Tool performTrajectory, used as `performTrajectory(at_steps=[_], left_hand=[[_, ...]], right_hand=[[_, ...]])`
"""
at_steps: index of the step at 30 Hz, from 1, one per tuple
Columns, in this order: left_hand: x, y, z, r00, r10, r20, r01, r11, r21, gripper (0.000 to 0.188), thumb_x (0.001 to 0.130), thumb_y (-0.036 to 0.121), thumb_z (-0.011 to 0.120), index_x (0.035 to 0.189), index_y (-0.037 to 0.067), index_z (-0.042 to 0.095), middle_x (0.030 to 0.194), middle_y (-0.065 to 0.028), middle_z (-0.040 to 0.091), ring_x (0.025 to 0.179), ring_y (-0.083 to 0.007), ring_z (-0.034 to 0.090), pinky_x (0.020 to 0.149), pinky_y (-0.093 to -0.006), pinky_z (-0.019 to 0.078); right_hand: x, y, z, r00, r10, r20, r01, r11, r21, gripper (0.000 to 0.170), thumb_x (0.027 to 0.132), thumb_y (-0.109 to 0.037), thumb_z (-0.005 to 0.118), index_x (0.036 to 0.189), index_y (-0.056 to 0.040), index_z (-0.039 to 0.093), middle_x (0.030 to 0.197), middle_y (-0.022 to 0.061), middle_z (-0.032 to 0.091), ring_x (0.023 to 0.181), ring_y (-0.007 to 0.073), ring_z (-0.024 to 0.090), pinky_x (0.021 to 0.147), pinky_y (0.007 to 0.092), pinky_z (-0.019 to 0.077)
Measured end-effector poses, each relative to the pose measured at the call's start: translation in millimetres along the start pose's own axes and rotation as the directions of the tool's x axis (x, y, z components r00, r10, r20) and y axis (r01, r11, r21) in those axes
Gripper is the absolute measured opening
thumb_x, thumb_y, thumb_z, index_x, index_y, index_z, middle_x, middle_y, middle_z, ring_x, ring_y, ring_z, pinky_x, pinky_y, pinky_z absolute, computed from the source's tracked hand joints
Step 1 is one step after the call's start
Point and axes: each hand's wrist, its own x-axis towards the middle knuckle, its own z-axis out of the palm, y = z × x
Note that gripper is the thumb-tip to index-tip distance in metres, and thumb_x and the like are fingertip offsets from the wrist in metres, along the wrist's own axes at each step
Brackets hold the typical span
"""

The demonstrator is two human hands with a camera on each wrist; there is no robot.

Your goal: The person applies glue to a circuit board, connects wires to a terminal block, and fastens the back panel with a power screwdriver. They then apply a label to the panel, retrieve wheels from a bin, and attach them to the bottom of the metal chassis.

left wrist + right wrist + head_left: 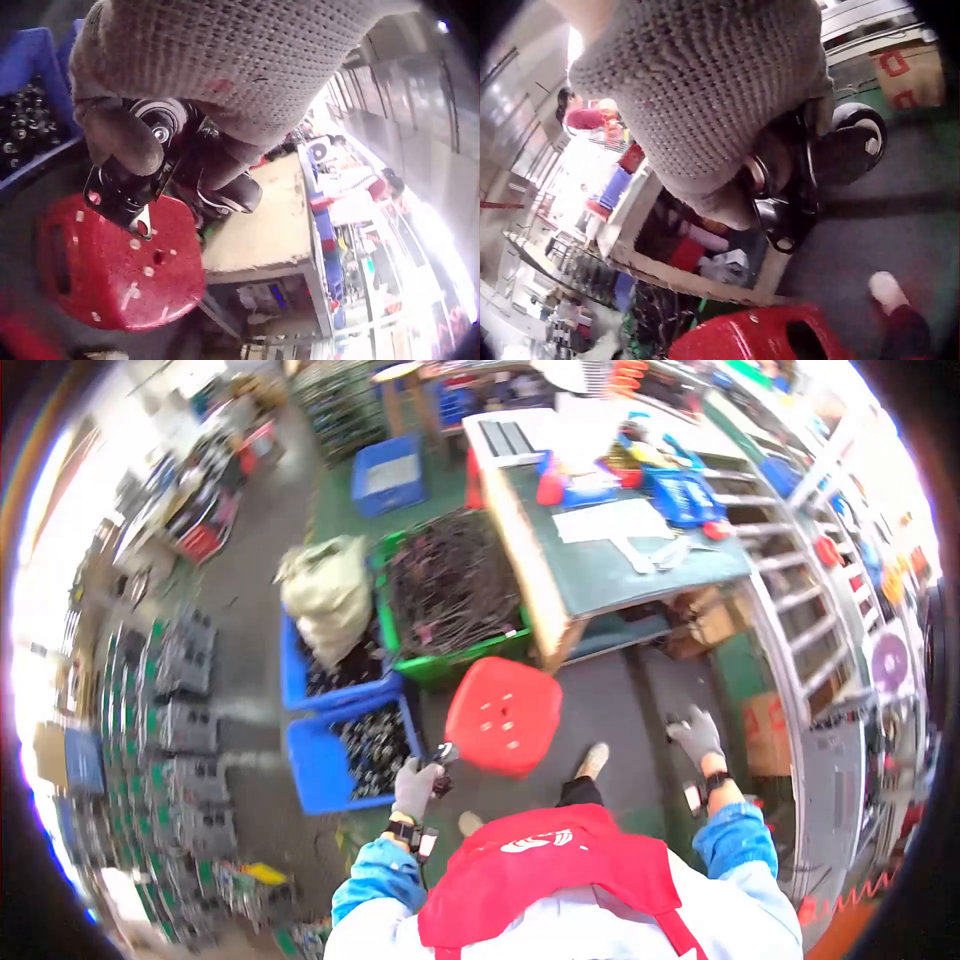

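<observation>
My gloved left hand (415, 788) grips black swivel casters, beside the front blue bin (310, 765) in the head view. In the left wrist view, the thumb lies over a caster (124, 187) with a holed metal mounting plate; a second dark wheel shape (238, 193) shows beyond the fingers. On the other side of my body, my gloved right hand (697, 738) holds a black caster (847, 154) with a pale-rimmed wheel, its plate (784, 225) jutting below the fingers. Part of each hold is hidden by the gloves. A red plastic stool (503, 715) stands between the two hands.
The front blue bin contains small dark parts. Behind it are another blue bin (293, 660) with a pale sack (325, 595) and a green crate (440, 660) of dark strands. A workbench (600, 585) stands ahead, metal racking (800, 600) and a cardboard box (768, 735) to the right.
</observation>
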Motion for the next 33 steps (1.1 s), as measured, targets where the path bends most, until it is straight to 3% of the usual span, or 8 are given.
performTrajectory(at_steps=[4,10,18,23,25,29,31,33], left_hand=[[42,103,144,0.961,0.231,0.153,-0.238,0.971,0.033,0.023,0.082,0.016,0.067,0.1,0.0,0.067,0.071,-0.0029,0.063,0.057,-0.015,0.06,0.054,-0.0283,0.0483],[95,268,328,0.614,0.766,0.191,-0.699,0.416,0.582,0.038,0.073,0.031,0.07,0.103,0.007,0.07,0.105,-0.019,0.064,0.101,-0.0386,0.06,0.086,-0.0454,0.0496],[162,333,413,0.668,0.675,0.313,-0.554,0.171,0.815,0.032,0.079,0.027,0.07,0.109,0.016,0.068,0.128,-0.0148,0.057,0.11,-0.0411,0.057,0.093,-0.0458,0.0499],[192,347,410,0.787,0.489,0.377,-0.59,0.414,0.693,0.057,0.079,0.027,0.068,0.134,0.019,0.055,0.14,-0.0192,0.046,0.119,-0.0448,0.053,0.099,-0.0465,0.0483],[188,380,409,0.81,0.435,0.394,-0.533,0.265,0.803,0.06,0.079,0.029,0.068,0.136,0.02,0.054,0.141,-0.0189,0.045,0.12,-0.0436,0.053,0.099,-0.0472,0.0478],[205,438,420,0.782,0.482,0.395,-0.594,0.387,0.705,0.054,0.078,0.026,0.066,0.129,0.012,0.059,0.131,-0.0197,0.057,0.121,-0.0358,0.054,0.098,-0.0449,0.0468],[295,419,464,0.331,0.901,0.279,-0.903,0.216,0.372,0.039,0.084,0.016,0.058,0.121,0.005,0.062,0.113,-0.0204,0.065,0.108,-0.0384,0.06,0.095,-0.0455,0.0482],[330,432,466,0.325,0.933,0.157,-0.846,0.212,0.489,0.035,0.087,0.015,0.056,0.118,0.002,0.062,0.105,-0.0191,0.067,0.101,-0.0369,0.064,0.091,-0.0447,0.0501]], right_hand=[[101,-17,-81,0.963,-0.174,-0.207,0.192,0.979,0.071,0.037,0.071,-0.027,0.074,0.101,-0.0076,0.064,0.102,0.0194,0.06,0.1,0.0382,0.06,0.087,0.0434,0.0499],[247,-62,-138,0.913,-0.389,-0.124,0.397,0.916,0.05,0.043,0.072,-0.03,0.074,0.111,-0.0113,0.068,0.113,0.0212,0.062,0.105,0.0392,0.062,0.091,0.0452,0.0511],[349,-134,-121,0.836,-0.539,-0.103,0.542,0.84,-0.003,0.039,0.076,-0.028,0.074,0.113,-0.0184,0.067,0.117,0.0196,0.059,0.11,0.0409,0.059,0.092,0.0478,0.0496],[378,-131,-88,0.767,-0.635,0.093,0.639,0.74,-0.212,0.039,0.081,-0.025,0.068,0.119,-0.0193,0.064,0.125,0.0188,0.055,0.112,0.0404,0.058,0.091,0.0491,0.0501],[384,-132,-86,0.758,-0.638,0.133,0.652,0.742,-0.159,0.038,0.083,-0.025,0.066,0.12,-0.0185,0.062,0.134,0.0163,0.051,0.116,0.041,0.056,0.093,0.0496,0.0496],[363,-137,-99,0.763,-0.645,-0.048,0.634,0.76,-0.141,0.043,0.082,-0.02,0.067,0.124,-0.018,0.061,0.135,0.0134,0.052,0.116,0.0366,0.057,0.094,0.045,0.0493],[345,-146,-110,0.796,-0.594,-0.117,0.593,0.804,-0.048,0.046,0.081,-0.016,0.067,0.127,-0.0162,0.059,0.134,0.0135,0.054,0.115,0.0363,0.057,0.097,0.0449,0.0481],[349,-162,-100,0.77,-0.626,-0.127,0.63,0.777,-0.012,0.047,0.081,-0.015,0.067,0.128,-0.0148,0.059,0.134,0.0142,0.055,0.114,0.0359,0.058,0.099,0.0448,0.0475]])
